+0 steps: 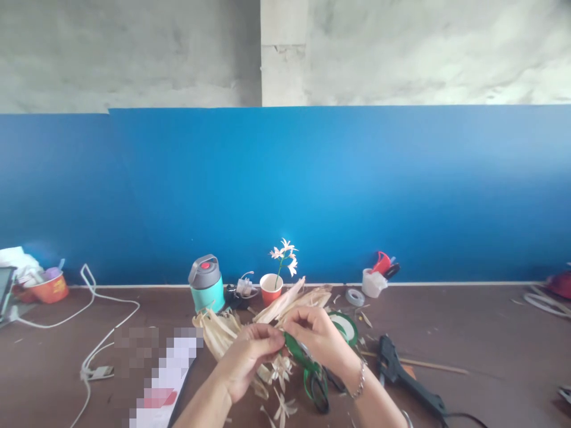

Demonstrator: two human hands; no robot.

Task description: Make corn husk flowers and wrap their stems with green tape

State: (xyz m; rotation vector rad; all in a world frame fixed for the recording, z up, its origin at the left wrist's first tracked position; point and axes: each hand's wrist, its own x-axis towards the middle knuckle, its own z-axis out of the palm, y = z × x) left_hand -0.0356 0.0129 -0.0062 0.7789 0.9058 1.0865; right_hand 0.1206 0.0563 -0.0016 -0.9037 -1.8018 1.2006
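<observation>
My left hand and my right hand meet low in the middle of the view, both with fingers pinched together. Between them runs a strip of green tape; a green tape roll hangs below my right wrist. Under the hands lie dried corn husks and small pale husk flowers. What my left fingers pinch besides the tape is hidden.
On the brown table stand a teal bottle, an orange paper cup with a white flower stem, a second green tape roll, a white tape roll, a black glue gun, a white cup with scissors and a white cable. A blue panel rises behind.
</observation>
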